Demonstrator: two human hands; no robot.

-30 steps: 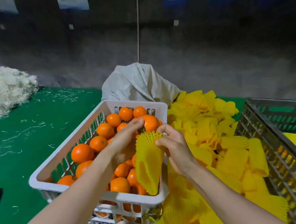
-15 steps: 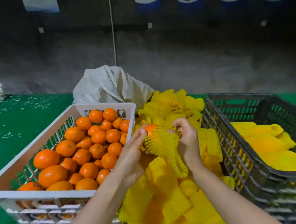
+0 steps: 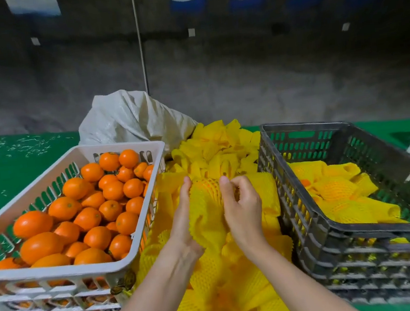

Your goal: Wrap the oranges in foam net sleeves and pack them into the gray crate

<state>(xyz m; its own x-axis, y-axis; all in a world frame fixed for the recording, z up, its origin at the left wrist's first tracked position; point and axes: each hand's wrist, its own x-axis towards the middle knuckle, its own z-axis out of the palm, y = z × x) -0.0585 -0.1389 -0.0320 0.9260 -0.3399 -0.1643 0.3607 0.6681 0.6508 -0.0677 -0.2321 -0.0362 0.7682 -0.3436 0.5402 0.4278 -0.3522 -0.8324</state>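
Held at frame centre, above the loose sleeve pile [image 3: 220, 151]: one orange [image 3: 208, 186] almost wholly cased in a ribbed yellow foam net sleeve [image 3: 205, 216] (only slivers of peel showing through the mesh near the top), slack tail drooping toward the wrists. Left hand [image 3: 184, 223] grip closed along the sleeve's left flank, thumb upright; right hand [image 3: 242, 207] grip curled, pinching its right edge. Bare oranges [image 3: 89, 218] heaped in the white crate [image 3: 59, 273] at left; gray crate [image 3: 303, 210] at right, holding wrapped fruit [image 3: 339, 189].
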